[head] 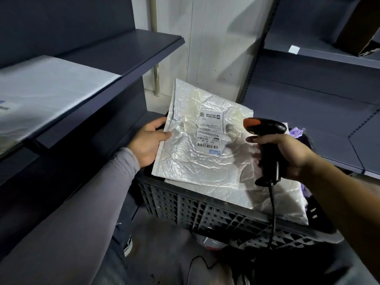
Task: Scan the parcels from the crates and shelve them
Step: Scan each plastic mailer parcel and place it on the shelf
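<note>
My left hand [148,140] grips the left edge of a flat, crinkled white plastic parcel [191,159] and holds it tilted above a dark plastic crate [207,212]. A white shipping label [209,133] with barcodes faces up near the parcel's middle. My right hand [287,155] is closed around the handle of a black barcode scanner [267,140] with an orange top. The scanner's head hovers just right of the label, pointing toward it. More white parcels [283,200] lie in the crate underneath.
Dark shelving stands on the left, with a white parcel [47,93] lying on its shelf [127,58]. More dark shelves [320,56] are on the right, holding a brown box [359,29]. The scanner's cable [272,219] hangs across the crate's front. A purple bag [297,131] shows behind the scanner.
</note>
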